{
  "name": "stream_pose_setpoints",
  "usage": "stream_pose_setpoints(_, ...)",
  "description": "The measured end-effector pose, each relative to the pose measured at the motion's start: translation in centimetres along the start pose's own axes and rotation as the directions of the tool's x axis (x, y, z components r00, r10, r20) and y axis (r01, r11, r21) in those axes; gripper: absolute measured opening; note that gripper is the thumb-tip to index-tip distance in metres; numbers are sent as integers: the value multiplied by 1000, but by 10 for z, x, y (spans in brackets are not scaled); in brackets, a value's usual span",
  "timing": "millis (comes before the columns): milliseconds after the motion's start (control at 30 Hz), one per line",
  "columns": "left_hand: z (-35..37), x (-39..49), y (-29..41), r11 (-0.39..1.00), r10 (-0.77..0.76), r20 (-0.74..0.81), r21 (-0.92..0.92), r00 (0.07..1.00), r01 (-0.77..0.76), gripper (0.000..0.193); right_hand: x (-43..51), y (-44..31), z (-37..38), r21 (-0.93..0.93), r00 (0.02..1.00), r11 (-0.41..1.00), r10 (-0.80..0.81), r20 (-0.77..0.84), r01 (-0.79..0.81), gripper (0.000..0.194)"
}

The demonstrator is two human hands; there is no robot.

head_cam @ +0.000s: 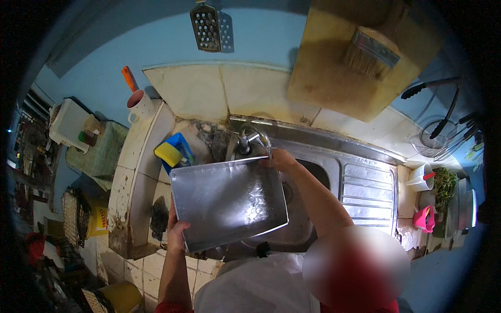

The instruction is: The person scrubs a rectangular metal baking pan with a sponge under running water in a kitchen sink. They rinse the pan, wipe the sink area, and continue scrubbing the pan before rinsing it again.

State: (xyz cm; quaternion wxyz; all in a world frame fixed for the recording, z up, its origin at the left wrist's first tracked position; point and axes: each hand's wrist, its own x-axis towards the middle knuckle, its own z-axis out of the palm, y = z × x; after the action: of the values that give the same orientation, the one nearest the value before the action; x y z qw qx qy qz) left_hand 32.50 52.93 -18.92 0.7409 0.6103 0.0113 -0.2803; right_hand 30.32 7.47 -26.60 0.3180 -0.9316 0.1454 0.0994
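My left hand holds a rectangular metal baking tray by its left edge, thumb over the rim. At the tray's upper right corner is my right hand, under the running faucet; water falls onto the corner and hand. Its fingers are partly hidden, so its grip cannot be told. The tray is over the left part of a stainless steel sink, and light glints on its inner surface. Beyond the tray's upper left corner, a yellow sponge rests on a blue container.
Right of the basin lies a ribbed drainboard, with a white cup and a pink container past it. A polka-dot mug stands on the tiled ledge at left. A grater and a large board hang on the wall.
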Motion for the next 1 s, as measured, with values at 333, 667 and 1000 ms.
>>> stream_pose_setpoints(333,11,1,-31,979,204,-156,32,967,-201,103,-102,42,109,494,965,835,258,41,-244,46)
stream_pose_setpoints(667,72,67,-121,939,-55,245,-316,968,134,68,-243,28,-20,973,919,102,321,-231,209,59)
stream_pose_setpoints(1000,183,125,-221,873,-319,630,486,708,-40,46,-288,-37,-76,848,860,402,225,-458,347,76)
